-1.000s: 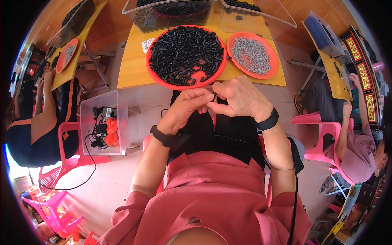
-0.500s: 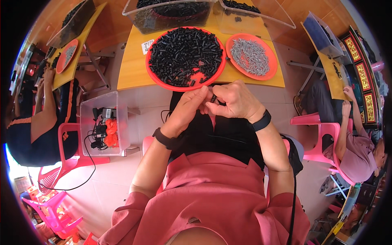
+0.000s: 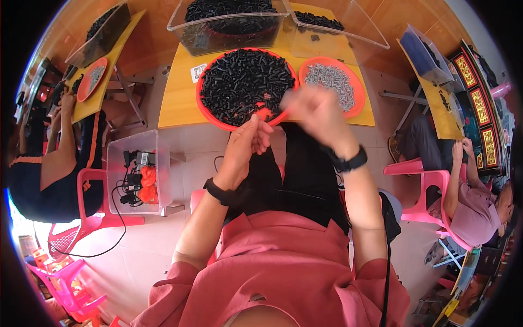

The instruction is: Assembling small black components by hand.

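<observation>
My left hand (image 3: 245,147) is at the near rim of a round red tray (image 3: 202,111), its thumb and fingers drawn together. Whatever lies between those fingertips is too small to make out. That tray holds a heap of short black tube-like pieces (image 3: 245,76). To the right sits a smaller orange-red plate (image 3: 357,87) with many small silvery metal pieces (image 3: 329,79), which look like screws. My right hand (image 3: 324,117) is between the tray and the near side of the plate, its fingers smeared by motion. Both wrists wear dark bands.
Clear plastic bins (image 3: 229,41) with more black pieces stand along the back of the yellow table (image 3: 177,103). On the floor to the left, another bin (image 3: 117,185) holds cables and an orange bag. People sit at side tables, on pink chairs (image 3: 419,177).
My hands were together in front of the tray, working on a small dark piece. They have parted: the right moved right and toward the plate, while the left stayed by the tray rim.
</observation>
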`<state>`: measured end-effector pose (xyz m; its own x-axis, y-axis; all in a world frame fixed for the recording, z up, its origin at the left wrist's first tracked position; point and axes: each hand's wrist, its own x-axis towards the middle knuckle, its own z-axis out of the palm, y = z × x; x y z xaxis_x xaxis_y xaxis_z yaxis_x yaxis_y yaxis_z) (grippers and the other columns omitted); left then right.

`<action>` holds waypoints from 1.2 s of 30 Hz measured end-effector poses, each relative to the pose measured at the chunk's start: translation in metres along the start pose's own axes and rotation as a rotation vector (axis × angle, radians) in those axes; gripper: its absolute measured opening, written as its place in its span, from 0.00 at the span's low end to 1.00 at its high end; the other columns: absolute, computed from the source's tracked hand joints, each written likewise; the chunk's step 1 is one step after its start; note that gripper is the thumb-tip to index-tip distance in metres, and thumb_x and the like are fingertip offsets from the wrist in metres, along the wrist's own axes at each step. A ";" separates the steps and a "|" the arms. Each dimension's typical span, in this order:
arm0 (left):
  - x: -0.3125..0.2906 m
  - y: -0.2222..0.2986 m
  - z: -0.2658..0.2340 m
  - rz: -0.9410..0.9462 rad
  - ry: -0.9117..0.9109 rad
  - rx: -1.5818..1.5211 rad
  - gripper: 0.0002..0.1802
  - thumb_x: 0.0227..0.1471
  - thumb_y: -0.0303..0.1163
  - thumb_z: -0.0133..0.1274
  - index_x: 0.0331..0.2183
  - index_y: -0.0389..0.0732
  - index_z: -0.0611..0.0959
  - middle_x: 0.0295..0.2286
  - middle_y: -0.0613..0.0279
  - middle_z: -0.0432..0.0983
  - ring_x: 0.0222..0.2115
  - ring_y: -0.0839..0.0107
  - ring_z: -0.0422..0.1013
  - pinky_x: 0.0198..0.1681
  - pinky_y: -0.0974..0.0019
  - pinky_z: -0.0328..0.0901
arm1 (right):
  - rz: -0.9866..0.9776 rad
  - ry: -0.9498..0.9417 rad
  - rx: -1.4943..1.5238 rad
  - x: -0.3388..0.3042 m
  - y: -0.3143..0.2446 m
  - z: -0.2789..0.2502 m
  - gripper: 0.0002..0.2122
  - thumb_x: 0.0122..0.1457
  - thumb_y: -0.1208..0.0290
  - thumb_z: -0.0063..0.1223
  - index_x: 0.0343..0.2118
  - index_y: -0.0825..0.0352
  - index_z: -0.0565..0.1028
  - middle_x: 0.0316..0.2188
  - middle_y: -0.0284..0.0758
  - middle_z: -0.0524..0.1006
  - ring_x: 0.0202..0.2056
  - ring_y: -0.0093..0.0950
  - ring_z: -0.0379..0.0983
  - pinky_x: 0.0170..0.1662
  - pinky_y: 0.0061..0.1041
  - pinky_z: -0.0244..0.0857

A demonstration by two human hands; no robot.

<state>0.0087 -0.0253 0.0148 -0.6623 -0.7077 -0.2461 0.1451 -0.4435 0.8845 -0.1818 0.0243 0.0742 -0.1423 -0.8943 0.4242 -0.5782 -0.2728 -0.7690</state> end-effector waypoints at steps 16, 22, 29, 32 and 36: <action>-0.001 0.000 -0.001 0.051 0.061 -0.052 0.19 0.63 0.43 0.40 0.25 0.44 0.77 0.15 0.73 0.68 0.13 0.84 0.61 0.17 0.81 0.52 | -0.040 -0.091 -0.566 0.057 0.046 0.052 0.03 0.50 0.72 0.55 0.27 0.63 0.79 0.28 0.39 0.74 0.32 0.40 0.74 0.34 0.39 0.67; -0.003 0.004 -0.004 0.108 0.143 -0.112 0.19 0.62 0.43 0.41 0.25 0.44 0.77 0.15 0.73 0.68 0.13 0.84 0.61 0.16 0.80 0.52 | -0.014 -0.218 -0.663 0.061 0.051 0.056 0.05 0.52 0.72 0.54 0.29 0.66 0.78 0.29 0.40 0.74 0.33 0.42 0.74 0.36 0.40 0.67; 0.002 0.000 -0.007 0.216 0.284 -0.200 0.14 0.61 0.40 0.44 0.35 0.40 0.77 0.23 0.67 0.74 0.17 0.82 0.67 0.18 0.80 0.56 | -0.020 -0.169 -0.643 0.053 0.047 0.052 0.06 0.50 0.72 0.54 0.28 0.69 0.77 0.30 0.42 0.76 0.32 0.43 0.74 0.36 0.38 0.68; 0.001 0.004 -0.003 0.226 0.280 -0.212 0.14 0.61 0.38 0.46 0.42 0.38 0.77 0.30 0.63 0.78 0.21 0.80 0.72 0.21 0.80 0.61 | -0.064 -0.067 -0.444 0.044 0.025 0.042 0.06 0.48 0.73 0.54 0.23 0.70 0.74 0.25 0.43 0.75 0.30 0.41 0.74 0.34 0.39 0.68; 0.002 0.004 -0.004 0.235 0.263 -0.243 0.18 0.59 0.34 0.49 0.48 0.36 0.75 0.36 0.60 0.79 0.27 0.77 0.76 0.26 0.80 0.66 | -0.043 -0.154 -0.179 0.025 -0.005 0.048 0.07 0.45 0.74 0.57 0.25 0.71 0.75 0.24 0.42 0.75 0.28 0.40 0.75 0.32 0.35 0.68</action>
<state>0.0111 -0.0311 0.0165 -0.3849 -0.9072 -0.1695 0.4596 -0.3477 0.8173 -0.1435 -0.0142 0.0659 0.0020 -0.9307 0.3658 -0.7163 -0.2566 -0.6489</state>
